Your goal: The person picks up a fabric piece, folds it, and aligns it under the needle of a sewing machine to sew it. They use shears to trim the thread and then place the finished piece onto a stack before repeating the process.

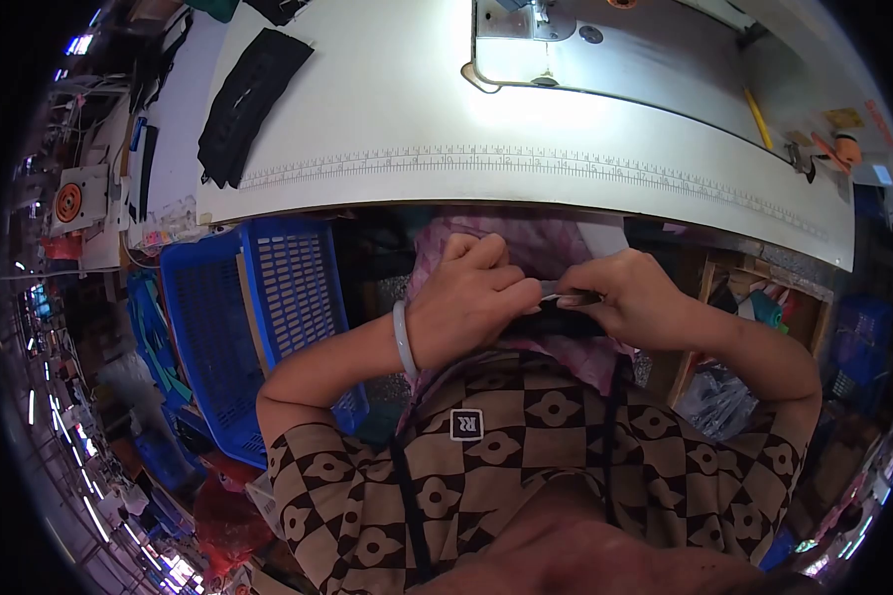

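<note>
Both hands meet over the lap, just below the table's front edge. My left hand (474, 297), with a pale bangle (403, 338) on its wrist, has its fingers curled and pressed together. My right hand (620, 296) is closed in a pinch close beside it. Between the fingertips is a small whitish-grey piece (549, 291), too small to make out. Dark cloth (566, 322) lies just under the hands, over pink patterned fabric (590, 364) on the lap.
A white table (367, 119) with a printed ruler (506, 159) spans the front, bearing a sewing machine (625, 59) and folded black cloth (251, 104). Blue baskets (293, 288) stand at the left. A wooden box (814, 327) holds items at the right.
</note>
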A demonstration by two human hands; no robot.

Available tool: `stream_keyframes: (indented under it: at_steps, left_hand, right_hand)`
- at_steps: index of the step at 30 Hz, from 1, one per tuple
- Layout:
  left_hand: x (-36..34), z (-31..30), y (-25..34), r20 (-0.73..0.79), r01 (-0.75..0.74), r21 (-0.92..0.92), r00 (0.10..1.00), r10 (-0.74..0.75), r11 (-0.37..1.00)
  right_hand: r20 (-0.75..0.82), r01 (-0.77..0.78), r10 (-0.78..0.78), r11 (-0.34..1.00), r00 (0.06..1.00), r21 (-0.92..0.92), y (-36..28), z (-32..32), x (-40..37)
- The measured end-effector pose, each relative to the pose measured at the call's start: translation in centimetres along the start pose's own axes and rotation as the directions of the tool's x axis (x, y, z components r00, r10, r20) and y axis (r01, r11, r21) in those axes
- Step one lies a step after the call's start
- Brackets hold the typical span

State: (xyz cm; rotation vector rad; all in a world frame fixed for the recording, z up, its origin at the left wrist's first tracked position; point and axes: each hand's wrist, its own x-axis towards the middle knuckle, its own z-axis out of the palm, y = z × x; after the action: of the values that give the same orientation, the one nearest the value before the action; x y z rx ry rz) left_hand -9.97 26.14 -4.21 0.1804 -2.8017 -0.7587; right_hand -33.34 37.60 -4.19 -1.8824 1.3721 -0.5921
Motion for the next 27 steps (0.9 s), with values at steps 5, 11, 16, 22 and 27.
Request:
stream_keyframes:
  at_steps: [5, 11, 16, 22, 27]
  left_hand:
    - [0.3, -0.9, 0.3, -0.066, 0.056, -0.058, 0.996, -0.060, 0.997]
    - [1.2, -1.1, -0.4, -0.102, 0.112, -0.243, 0.985, -0.140, 0.963]
    - [2.0, -2.0, -2.3, -0.009, 0.189, -0.368, 0.978, -0.207, 0.911]
    - [4.0, -3.9, -2.5, -0.210, 0.127, -0.082, 0.967, -0.142, 0.988]
    - [7.5, -6.3, -6.0, -0.062, 0.311, -0.215, 0.942, -0.330, 0.926]
  right_hand:
    - [0.012, 0.004, -0.004, 0.999, 1.000, -0.053, -1.5, -1.5, 0.4]
    - [-0.081, 0.011, -0.030, 0.973, 0.996, -0.231, -1.9, -2.0, 0.8]
    - [-0.040, 0.042, -0.045, 0.997, 0.998, -0.068, 0.3, -2.4, 1.5]
    - [-0.315, 0.111, -0.156, 0.981, 0.936, -0.156, 0.2, -4.8, 3.7]
    - [-0.318, 0.198, -0.286, 0.939, 0.904, -0.281, 1.6, -7.3, 6.5]
